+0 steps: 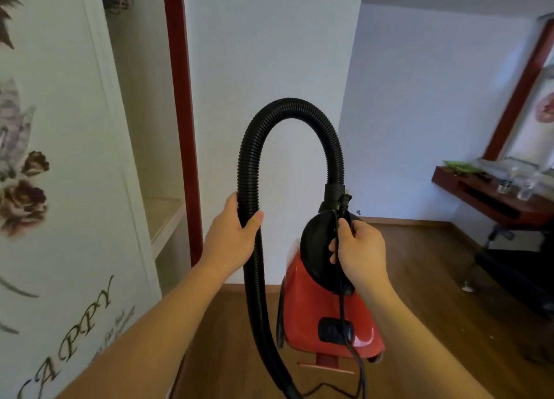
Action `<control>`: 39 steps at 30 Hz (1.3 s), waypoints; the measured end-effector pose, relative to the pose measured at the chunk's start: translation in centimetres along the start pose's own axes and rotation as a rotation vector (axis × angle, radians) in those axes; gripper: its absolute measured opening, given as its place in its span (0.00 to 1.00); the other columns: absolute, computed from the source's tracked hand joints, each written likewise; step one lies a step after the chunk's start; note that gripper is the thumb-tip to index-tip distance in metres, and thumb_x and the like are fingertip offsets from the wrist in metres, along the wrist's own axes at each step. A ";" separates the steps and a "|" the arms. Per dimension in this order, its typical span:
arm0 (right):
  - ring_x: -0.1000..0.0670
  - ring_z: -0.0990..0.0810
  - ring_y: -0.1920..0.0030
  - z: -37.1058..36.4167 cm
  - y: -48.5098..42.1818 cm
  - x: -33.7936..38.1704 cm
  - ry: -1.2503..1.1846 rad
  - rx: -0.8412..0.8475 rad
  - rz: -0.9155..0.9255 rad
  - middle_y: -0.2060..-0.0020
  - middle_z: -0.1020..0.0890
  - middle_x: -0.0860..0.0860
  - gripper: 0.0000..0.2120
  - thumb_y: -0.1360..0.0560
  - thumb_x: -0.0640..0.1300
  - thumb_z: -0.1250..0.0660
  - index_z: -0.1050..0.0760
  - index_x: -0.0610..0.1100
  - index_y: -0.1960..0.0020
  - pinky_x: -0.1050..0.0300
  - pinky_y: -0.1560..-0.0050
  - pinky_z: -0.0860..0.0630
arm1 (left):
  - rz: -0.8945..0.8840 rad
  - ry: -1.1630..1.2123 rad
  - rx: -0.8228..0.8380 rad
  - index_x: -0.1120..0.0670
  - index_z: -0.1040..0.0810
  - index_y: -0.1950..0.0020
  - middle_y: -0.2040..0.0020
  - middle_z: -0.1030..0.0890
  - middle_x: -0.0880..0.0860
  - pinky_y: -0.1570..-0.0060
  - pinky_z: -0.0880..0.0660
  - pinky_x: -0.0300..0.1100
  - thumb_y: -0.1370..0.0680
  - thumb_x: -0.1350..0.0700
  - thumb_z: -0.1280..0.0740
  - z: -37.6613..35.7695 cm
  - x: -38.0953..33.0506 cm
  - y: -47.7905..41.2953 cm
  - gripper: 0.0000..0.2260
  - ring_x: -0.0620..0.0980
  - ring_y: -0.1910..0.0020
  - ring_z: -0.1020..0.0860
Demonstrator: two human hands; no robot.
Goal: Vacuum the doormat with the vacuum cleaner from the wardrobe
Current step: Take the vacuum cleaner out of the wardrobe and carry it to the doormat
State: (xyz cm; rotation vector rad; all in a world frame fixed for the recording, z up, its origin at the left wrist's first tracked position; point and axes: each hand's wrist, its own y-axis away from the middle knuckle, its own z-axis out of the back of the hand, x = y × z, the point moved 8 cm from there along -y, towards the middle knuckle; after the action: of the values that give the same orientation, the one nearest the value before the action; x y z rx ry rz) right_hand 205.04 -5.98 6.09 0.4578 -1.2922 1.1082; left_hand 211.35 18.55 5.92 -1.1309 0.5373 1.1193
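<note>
Floorboards (419, 279) of warm brown wood run across the lower part of the room and meet a white wall (269, 54) along a wooden skirting. On the left stands the wardrobe, its white door (60, 189) printed with dark roses and looping script, and beside the door an open compartment shows a pale shelf (165, 213). A dark red post (183, 129) runs upright between the wardrobe and the wall.

The vacuum cleaner (314, 308), red with a round black top, is held up in front of the person, just right of the wardrobe and over the floorboards. The right hand (358, 246) has its fingers curled round the black top, with the black power cord (340, 279) pinched under them; the plug (344, 201) sticks up just above the hand, and the cord trails down past the red body towards the floor. The left hand (230, 234) is wrapped round the ribbed black hose (287, 108), thumb across the front. The hose arches high from the cleaner's neck, passes through this grip and hangs down to the lower edge of the view.

At the far right a dark red wall-mounted worktop (479, 195) carries clear glasses (526, 189) and something green, below a red-framed panel (521, 93). A dark seat (509, 267) sits beneath it.
</note>
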 end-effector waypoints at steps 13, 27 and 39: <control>0.50 0.22 0.75 -2.6 -19.3 -4.5 0.062 -0.245 -0.061 0.73 0.20 0.47 0.19 0.17 0.44 0.41 0.24 0.37 0.62 0.59 0.70 0.26 | -0.148 0.096 0.198 0.50 0.33 0.25 0.45 0.19 0.46 0.48 0.18 0.51 0.17 0.47 0.35 -13.0 3.5 -22.5 0.22 0.45 0.51 0.19; 0.52 0.23 0.77 4.3 -37.0 -13.7 0.078 -0.376 -0.155 0.75 0.21 0.49 0.18 0.17 0.44 0.41 0.25 0.38 0.62 0.59 0.72 0.25 | -0.208 0.117 0.328 0.49 0.31 0.26 0.46 0.20 0.44 0.46 0.19 0.53 0.18 0.47 0.35 -34.1 1.2 -37.0 0.21 0.45 0.50 0.19; 0.49 0.22 0.76 16.5 -50.1 -18.0 0.109 -0.465 -0.138 0.75 0.20 0.47 0.19 0.17 0.45 0.40 0.26 0.39 0.64 0.52 0.68 0.22 | -0.265 0.191 0.358 0.49 0.32 0.26 0.48 0.21 0.42 0.52 0.21 0.42 0.18 0.47 0.36 -52.0 -6.3 -44.1 0.21 0.39 0.53 0.21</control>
State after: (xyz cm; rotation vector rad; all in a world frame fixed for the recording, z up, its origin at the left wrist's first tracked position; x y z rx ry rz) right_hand 240.64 -48.76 9.01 0.1334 -1.3496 0.6772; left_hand 257.97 -31.47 10.22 -0.9650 0.6841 0.6584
